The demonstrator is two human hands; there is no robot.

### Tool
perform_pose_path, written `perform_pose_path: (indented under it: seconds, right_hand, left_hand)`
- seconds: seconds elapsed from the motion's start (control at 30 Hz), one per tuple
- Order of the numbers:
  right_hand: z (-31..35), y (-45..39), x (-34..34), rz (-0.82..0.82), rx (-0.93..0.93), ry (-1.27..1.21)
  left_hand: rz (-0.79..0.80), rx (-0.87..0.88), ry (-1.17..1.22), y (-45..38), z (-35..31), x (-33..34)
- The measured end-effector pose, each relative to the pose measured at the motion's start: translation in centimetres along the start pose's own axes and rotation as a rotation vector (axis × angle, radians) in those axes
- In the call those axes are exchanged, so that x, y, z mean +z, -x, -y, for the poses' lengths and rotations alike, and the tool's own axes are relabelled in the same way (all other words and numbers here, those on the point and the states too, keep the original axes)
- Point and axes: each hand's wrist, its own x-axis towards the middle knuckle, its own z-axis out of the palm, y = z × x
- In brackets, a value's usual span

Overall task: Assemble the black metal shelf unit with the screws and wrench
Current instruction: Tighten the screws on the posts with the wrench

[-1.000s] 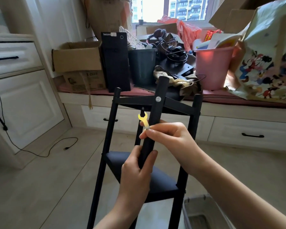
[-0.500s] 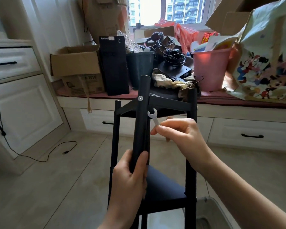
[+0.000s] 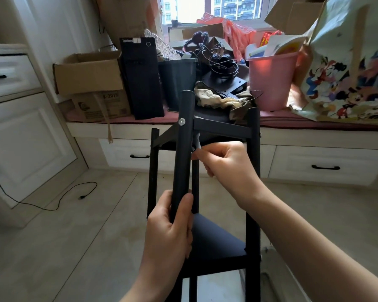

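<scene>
At far left, white cabinet (image 3: pixel 28 147) with black handles, and a black cable (image 3: pixel 59 196) trailing over the pale floor (image 3: pixel 79 247) beside it. Up on the window bench (image 3: pixel 314 125), an open cardboard box (image 3: pixel 87 76) stacked on a second box, then a black computer tower (image 3: pixel 142 77) standing upright just beside them, then a dark bin (image 3: pixel 177 81).

Near centre, black shelf unit (image 3: pixel 218 243) standing on the floor in front of the bench, upper tier level with the bench edge, lower tier down between the forearms. Left hand (image 3: pixel 169 232) wrapped round the nearest upright post (image 3: pixel 183 144), fingers curled about its lower part, thumb on the right side of the tube. Silver screw (image 3: pixel 181 121) showing on the front of that post, where the top tier meets it.

Just right of the post, small pale wrench (image 3: pixel 198 141) poking up under the top tier, its head hidden close behind the post; cannot tell whether it sits on a fastener. Right hand (image 3: pixel 227 164) pinching the wrench's lower end between thumb and curled fingers, knuckles close to the post.

Behind, on the bench, tangled headphones and wires (image 3: pixel 218 59) over a crumpled cloth (image 3: pixel 218 99). Further right, pink bucket (image 3: pixel 273 81) stuffed with papers, then a large cartoon-print bag (image 3: pixel 345 73) leaning at the far right. Low right on the floor, edge of a grey bin (image 3: pixel 268 277) beside the shelf's leg.
</scene>
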Motion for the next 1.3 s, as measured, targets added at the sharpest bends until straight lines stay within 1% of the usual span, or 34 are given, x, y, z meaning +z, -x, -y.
perform_pose_path:
  seconds: [0.2,0.37,0.63,0.83,1.0,1.17,1.3]
  right_hand:
    - [0.1,0.3,0.5,-0.071,-0.111,0.08]
    - [-0.2,0.8,0.7,-0.13,-0.128,0.12]
    - [0.1,0.9,1.1,-0.119,-0.075,0.06]
    - [0.1,0.6,1.3,-0.093,0.028,-0.065]
    - [0.3,0.8,1.5,-0.126,-0.031,-0.029]
    - [0.1,1.5,2.1,-0.111,-0.144,0.077]
    - [-0.1,1.5,2.6,-0.104,-0.174,0.076]
  left_hand:
    - [-0.008,0.011,-0.018,0.0,0.0,0.1]
    - [-0.026,0.009,-0.016,0.1,0.1,-0.1]
    - [-0.028,-0.022,-0.006,0.0,0.0,-0.2]
    - [-0.014,-0.032,-0.012,0.0,0.1,-0.4]
    - [-0.007,0.003,-0.064,-0.3,-0.1,-0.9]
    - [-0.021,0.045,-0.096,-0.8,-0.4,-1.3]
    - [-0.017,0.092,-0.108,-0.5,-0.4,-1.0]
